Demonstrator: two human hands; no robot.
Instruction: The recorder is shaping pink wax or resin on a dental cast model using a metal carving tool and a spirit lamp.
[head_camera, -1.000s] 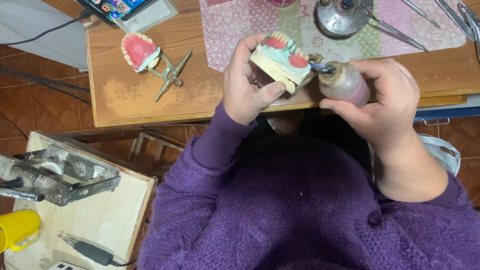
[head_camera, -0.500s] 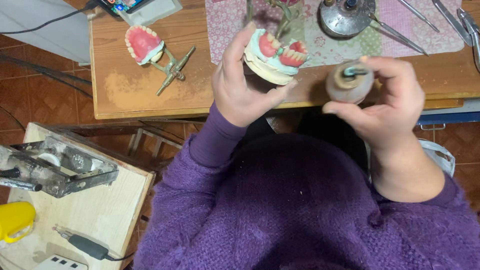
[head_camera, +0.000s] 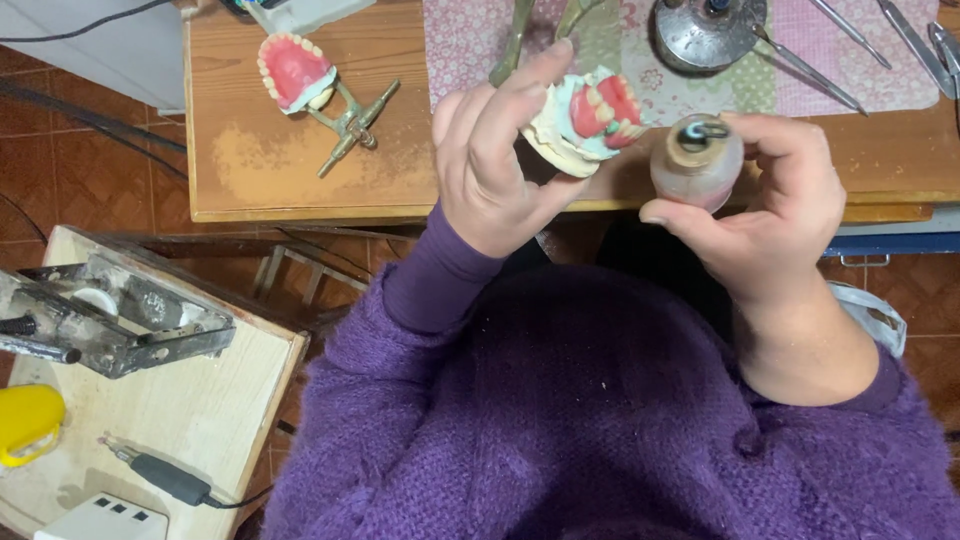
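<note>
Left hand (head_camera: 495, 165) grips the denture model (head_camera: 585, 120); right hand (head_camera: 770, 200) grips a small bottle (head_camera: 697, 163) just right of it, mouth up.

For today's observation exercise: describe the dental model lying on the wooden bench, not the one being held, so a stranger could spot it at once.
Start at the wooden bench across the top of the view and go to its bare left end, left of the patterned cloth. There lies a dental model with pink gums and a row of pale teeth. Unlike the one in the left hand, nobody touches it, and it sits on a brass-coloured metal frame.
</note>
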